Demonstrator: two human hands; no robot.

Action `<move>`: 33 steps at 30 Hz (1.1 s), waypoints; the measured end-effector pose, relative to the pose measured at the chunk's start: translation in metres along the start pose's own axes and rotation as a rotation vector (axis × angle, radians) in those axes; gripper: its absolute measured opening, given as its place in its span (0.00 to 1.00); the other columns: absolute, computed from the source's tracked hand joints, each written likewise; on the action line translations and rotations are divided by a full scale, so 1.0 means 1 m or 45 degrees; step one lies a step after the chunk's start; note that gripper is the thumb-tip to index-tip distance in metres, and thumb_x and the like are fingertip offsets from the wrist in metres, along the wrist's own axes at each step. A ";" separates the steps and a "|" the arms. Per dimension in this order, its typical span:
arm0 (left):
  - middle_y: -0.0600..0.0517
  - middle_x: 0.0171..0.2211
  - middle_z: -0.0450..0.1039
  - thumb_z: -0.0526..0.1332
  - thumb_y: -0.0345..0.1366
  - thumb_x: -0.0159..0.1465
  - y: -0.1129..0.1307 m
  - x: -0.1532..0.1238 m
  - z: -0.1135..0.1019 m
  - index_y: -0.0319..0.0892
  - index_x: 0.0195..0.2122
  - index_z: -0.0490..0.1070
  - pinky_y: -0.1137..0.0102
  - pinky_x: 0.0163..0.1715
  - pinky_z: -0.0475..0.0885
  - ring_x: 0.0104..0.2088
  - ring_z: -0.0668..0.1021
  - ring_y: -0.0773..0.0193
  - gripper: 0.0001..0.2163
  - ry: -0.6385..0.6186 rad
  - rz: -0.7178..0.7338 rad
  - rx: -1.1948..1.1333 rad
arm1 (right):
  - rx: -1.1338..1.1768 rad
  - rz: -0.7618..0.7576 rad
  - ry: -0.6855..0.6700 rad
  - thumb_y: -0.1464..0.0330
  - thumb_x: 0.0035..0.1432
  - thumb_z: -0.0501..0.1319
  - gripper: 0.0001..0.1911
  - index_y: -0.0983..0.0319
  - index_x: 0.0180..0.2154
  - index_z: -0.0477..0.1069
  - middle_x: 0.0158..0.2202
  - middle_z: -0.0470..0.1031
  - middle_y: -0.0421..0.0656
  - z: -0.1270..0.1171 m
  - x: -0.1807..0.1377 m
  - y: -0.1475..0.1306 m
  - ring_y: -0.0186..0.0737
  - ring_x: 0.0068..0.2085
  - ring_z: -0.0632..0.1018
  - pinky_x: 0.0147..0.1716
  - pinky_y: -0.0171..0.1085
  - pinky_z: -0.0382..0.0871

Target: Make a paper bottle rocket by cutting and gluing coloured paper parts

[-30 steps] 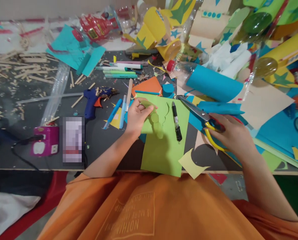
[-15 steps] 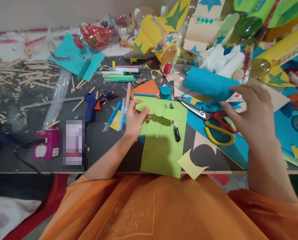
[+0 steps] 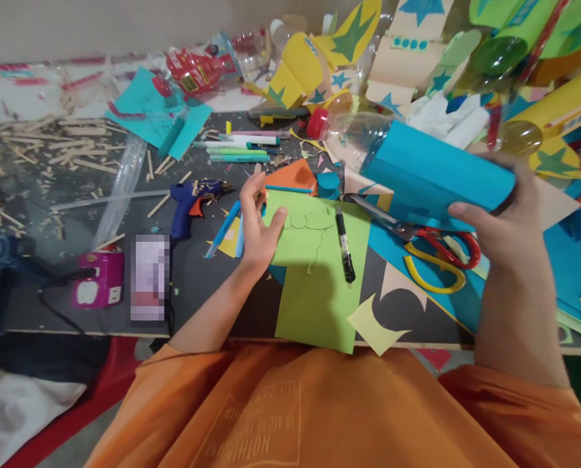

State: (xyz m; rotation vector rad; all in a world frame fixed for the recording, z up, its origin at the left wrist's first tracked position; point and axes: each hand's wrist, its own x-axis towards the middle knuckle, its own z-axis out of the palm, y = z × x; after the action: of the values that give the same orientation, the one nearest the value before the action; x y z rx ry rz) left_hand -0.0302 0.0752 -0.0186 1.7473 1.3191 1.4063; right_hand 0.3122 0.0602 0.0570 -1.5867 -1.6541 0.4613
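Note:
My right hand grips the base end of a clear plastic bottle with a red cap. Blue paper wraps its body, and it is held tilted above the scissors, cap toward the upper left. My left hand, thumb and fingers apart, rests at the left edge of a light green paper sheet. A thin dark outline with rounded shapes is drawn on the sheet. On its right side lies a black pen. Scissors with red and yellow handles lie partly beneath the bottle.
Left of the sheet are a blue glue gun, a magenta box and scattered wooden sticks. Markers, paper scraps and an orange paper lie around. Paper-covered bottles crowd the back.
My right hand has taken hold of the blue-wrapped bottle and raised it. The green cutout that my left hand held is no longer distinguishable; those fingers have opened.

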 end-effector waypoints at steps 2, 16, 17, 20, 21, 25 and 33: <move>0.50 0.67 0.59 0.56 0.59 0.66 0.007 0.002 -0.001 0.63 0.64 0.52 0.62 0.56 0.72 0.64 0.69 0.55 0.28 -0.014 -0.046 -0.159 | 0.100 0.008 -0.135 0.37 0.41 0.67 0.39 0.54 0.49 0.72 0.48 0.76 0.50 0.004 -0.005 -0.004 0.56 0.46 0.78 0.38 0.52 0.73; 0.57 0.22 0.63 0.61 0.53 0.64 0.011 0.036 -0.020 0.45 0.26 0.65 0.75 0.19 0.64 0.20 0.67 0.72 0.18 0.512 -0.461 -0.317 | 0.078 -0.068 -0.309 0.46 0.64 0.54 0.36 0.48 0.68 0.51 0.69 0.59 0.51 0.086 -0.054 -0.018 0.60 0.66 0.66 0.60 0.63 0.66; 0.57 0.22 0.63 0.60 0.54 0.64 0.009 0.037 -0.023 0.45 0.26 0.64 0.74 0.19 0.64 0.20 0.68 0.71 0.19 0.540 -0.445 -0.311 | -0.076 -0.126 -0.349 0.45 0.64 0.53 0.38 0.49 0.69 0.48 0.70 0.57 0.51 0.088 -0.056 -0.018 0.61 0.69 0.62 0.62 0.64 0.63; 0.56 0.25 0.64 0.62 0.53 0.64 0.004 0.040 -0.033 0.47 0.28 0.63 0.72 0.22 0.69 0.22 0.71 0.69 0.17 0.596 -0.372 -0.365 | -0.360 -0.238 -0.424 0.42 0.63 0.51 0.44 0.53 0.72 0.42 0.73 0.52 0.52 0.089 -0.057 -0.019 0.62 0.72 0.55 0.66 0.65 0.54; 0.56 0.25 0.65 0.63 0.52 0.63 0.003 0.040 -0.034 0.48 0.28 0.62 0.72 0.23 0.71 0.23 0.71 0.69 0.16 0.598 -0.356 -0.396 | -0.423 -0.261 -0.455 0.41 0.62 0.51 0.45 0.54 0.72 0.43 0.72 0.53 0.53 0.090 -0.057 -0.020 0.62 0.72 0.55 0.67 0.65 0.51; 0.55 0.31 0.69 0.66 0.46 0.61 0.002 0.037 -0.029 0.48 0.29 0.61 0.72 0.27 0.74 0.30 0.76 0.67 0.14 0.519 -0.424 -0.518 | -0.593 -0.280 -0.552 0.44 0.62 0.53 0.38 0.55 0.68 0.57 0.72 0.55 0.51 0.091 -0.055 -0.024 0.61 0.72 0.57 0.68 0.65 0.47; 0.52 0.42 0.76 0.70 0.48 0.54 0.014 0.027 -0.008 0.47 0.27 0.58 0.69 0.32 0.77 0.41 0.80 0.62 0.19 0.327 -0.571 -0.647 | -0.453 -0.194 -0.445 0.62 0.64 0.53 0.21 0.60 0.55 0.71 0.70 0.59 0.54 0.085 -0.025 -0.003 0.61 0.70 0.59 0.67 0.65 0.52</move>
State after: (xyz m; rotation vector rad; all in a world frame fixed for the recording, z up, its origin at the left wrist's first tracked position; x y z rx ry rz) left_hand -0.0329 0.0928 0.0073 0.9004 1.2365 1.5517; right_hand 0.2456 0.0575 -0.0012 -1.6822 -2.2055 0.3958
